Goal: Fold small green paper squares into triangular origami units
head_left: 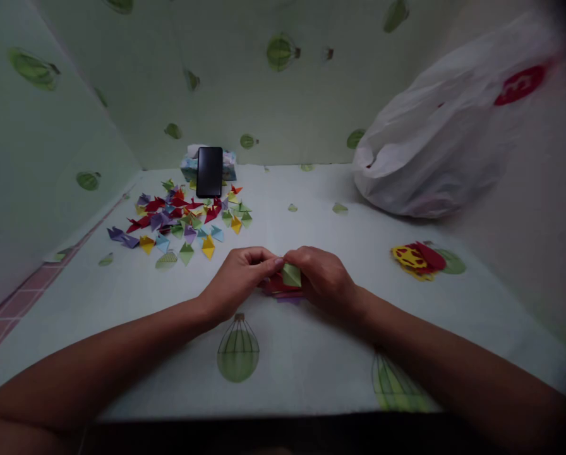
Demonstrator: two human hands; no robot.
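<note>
Paper (291,275), green, seems light, crisp, easily creased, best held by its edges: left hand (244,273) and right hand (326,278) grips pinch it toward ten and one o'clock.

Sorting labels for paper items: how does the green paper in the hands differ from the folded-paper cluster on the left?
Count: the green paper shows as one piece; the folded-paper cluster has many.
Color: the green paper is light green; the cluster mixes red, purple, yellow, blue and green.
Pose: the green paper is between left hand and right hand; the cluster lies on the table.
Both are paper.
</note>
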